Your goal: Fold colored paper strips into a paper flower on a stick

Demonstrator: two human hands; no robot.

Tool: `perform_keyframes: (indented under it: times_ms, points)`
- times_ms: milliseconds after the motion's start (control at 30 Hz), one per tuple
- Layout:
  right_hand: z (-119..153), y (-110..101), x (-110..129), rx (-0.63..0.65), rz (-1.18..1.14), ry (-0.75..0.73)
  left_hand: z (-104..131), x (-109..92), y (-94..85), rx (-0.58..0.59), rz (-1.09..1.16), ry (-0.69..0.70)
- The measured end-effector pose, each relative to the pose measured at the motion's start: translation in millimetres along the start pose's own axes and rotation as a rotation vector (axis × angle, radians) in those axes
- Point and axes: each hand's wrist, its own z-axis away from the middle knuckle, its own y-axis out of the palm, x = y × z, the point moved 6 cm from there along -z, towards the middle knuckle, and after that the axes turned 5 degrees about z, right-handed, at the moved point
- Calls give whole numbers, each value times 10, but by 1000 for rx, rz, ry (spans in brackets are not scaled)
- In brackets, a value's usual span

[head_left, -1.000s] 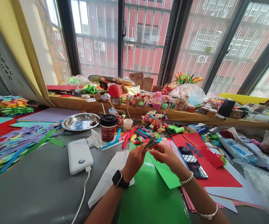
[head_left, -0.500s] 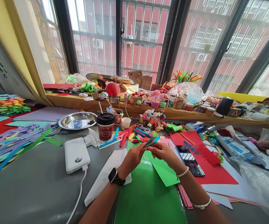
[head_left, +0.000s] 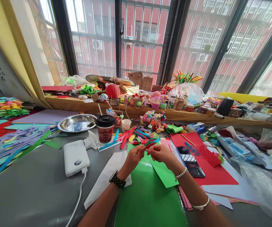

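My left hand (head_left: pixel 134 157) is closed in a pinch around a small bundle of narrow folded paper strips (head_left: pixel 152 142) in green, red and blue. The bundle sticks out beyond the fingertips, above the green sheet. Thumb and forefinger of my right hand (head_left: pixel 161 154) are pressed together at the bundle's near side, close to the left fingertips. What exactly lies between the right fingertips is mostly hidden. Beneath both hands lie a large dark green sheet (head_left: pixel 147 195) and a lighter green paper (head_left: pixel 165 173). Loose coloured paper strips (head_left: pixel 128 137) are scattered just beyond the hands.
Left of the hands are a white power bank (head_left: pixel 76 157) with a cable, a lidded coffee cup (head_left: pixel 105 132) and a metal dish (head_left: pixel 65 125). On the right, a phone (head_left: pixel 191 162) rests on red paper (head_left: pixel 218 176). Craft items crowd the window ledge (head_left: pixel 84 104).
The paper bundle has turned slightly in my fingers, showing more red. My right fingertips have shifted a little toward its near side. The whole view has moved slightly.
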Motion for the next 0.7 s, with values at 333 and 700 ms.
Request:
perform_keyframes:
  times_ms: [333,700]
  points:
    - [-29,96,-21,107,22,-22,11,19,52,100,377,-202]
    - [-48,18,71,185,178,-107,30,63,96,144,613,-292]
